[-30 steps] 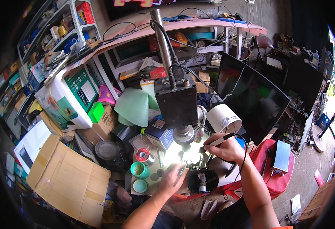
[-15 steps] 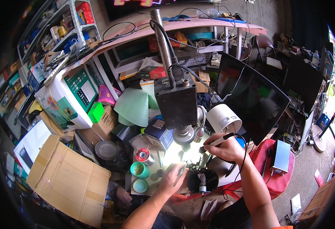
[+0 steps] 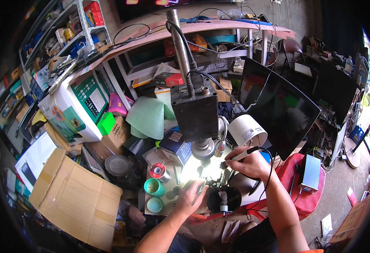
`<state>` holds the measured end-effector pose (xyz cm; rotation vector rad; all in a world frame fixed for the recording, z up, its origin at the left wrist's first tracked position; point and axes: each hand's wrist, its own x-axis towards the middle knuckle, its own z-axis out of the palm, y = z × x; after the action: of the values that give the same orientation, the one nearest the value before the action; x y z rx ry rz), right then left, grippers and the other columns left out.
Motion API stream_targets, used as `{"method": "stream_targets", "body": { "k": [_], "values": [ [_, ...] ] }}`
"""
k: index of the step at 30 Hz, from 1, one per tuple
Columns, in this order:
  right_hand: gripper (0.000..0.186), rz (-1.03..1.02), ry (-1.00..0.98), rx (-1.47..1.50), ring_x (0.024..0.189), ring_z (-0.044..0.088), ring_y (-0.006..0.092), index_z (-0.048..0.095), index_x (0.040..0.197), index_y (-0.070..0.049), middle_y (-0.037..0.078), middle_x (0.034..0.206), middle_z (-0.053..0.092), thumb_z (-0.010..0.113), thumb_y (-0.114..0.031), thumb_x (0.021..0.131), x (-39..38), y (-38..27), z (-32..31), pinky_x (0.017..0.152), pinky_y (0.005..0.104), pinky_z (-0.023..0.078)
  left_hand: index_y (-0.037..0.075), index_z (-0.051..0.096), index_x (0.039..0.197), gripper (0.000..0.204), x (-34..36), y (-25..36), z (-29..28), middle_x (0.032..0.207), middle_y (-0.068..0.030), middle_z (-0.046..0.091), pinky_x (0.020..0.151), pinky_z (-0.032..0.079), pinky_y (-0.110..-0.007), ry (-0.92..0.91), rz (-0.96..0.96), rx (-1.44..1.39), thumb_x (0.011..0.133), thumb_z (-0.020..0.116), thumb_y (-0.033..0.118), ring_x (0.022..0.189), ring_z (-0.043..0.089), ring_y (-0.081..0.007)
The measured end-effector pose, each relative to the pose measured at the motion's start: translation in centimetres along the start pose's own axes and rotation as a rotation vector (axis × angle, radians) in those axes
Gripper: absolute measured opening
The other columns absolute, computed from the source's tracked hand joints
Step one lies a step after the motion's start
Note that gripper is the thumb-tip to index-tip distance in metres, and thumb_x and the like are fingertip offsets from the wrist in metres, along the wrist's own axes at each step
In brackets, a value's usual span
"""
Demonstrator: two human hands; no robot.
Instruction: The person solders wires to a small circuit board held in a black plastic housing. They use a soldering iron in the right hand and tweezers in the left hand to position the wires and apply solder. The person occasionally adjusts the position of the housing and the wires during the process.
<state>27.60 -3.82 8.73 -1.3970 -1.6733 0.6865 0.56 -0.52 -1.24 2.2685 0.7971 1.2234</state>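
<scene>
My left hand [image 3: 189,197] is closed on slim metal tweezers [image 3: 199,193], at the near edge of a brightly lit patch. My right hand [image 3: 252,164] grips a soldering iron [image 3: 240,156] by its pale, black-ended handle, and a black cord loops back from it past my wrist. Glare hides the tool tips and whatever lies between them. Right above hangs a black boxy microscope [image 3: 194,114] with a round lens. A black round dish [image 3: 223,199] with a bulb-like part in it sits between my forearms. Left of my hand stand a solder spool [image 3: 159,173] and a green tub [image 3: 154,187].
A second small tub [image 3: 154,205] stands at the worktop's left front. To the right, a silver-blue box [image 3: 310,173] rests on a red stool [image 3: 296,185]. A white cylinder [image 3: 247,130] and a dark screen [image 3: 277,109] lie behind my right hand. An opened cardboard box [image 3: 75,198] fills the left.
</scene>
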Motion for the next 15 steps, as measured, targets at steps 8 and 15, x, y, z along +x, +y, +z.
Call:
{"method": "stream_targets", "body": {
  "k": [8,15],
  "values": [
    [0.022,-0.006,0.0,0.001,0.087,0.073,0.0197,0.078,0.105,-0.001,0.01,0.094,0.076,0.077,-0.018,0.09,0.05,-0.03,-0.06,0.08,0.0328,0.058,0.001,0.067,0.11,0.022,0.06,0.12,-0.03,0.101,-0.0192,0.072,0.077,0.057,-0.041,0.002,-0.001,-0.011,0.092,0.078,0.005,0.088,0.072,-0.036],
    [0.022,0.001,0.001,-0.004,0.087,0.073,0.0204,0.078,0.105,-0.001,0.01,0.095,0.077,0.077,-0.018,0.091,-0.03,-0.27,-0.08,0.08,0.0333,0.058,0.001,0.067,0.11,0.022,0.04,0.09,-0.05,0.103,-0.0188,0.072,0.077,0.058,-0.041,0.0,0.0,0.002,0.092,0.078,0.005,0.089,0.073,-0.036]
  ]
}}
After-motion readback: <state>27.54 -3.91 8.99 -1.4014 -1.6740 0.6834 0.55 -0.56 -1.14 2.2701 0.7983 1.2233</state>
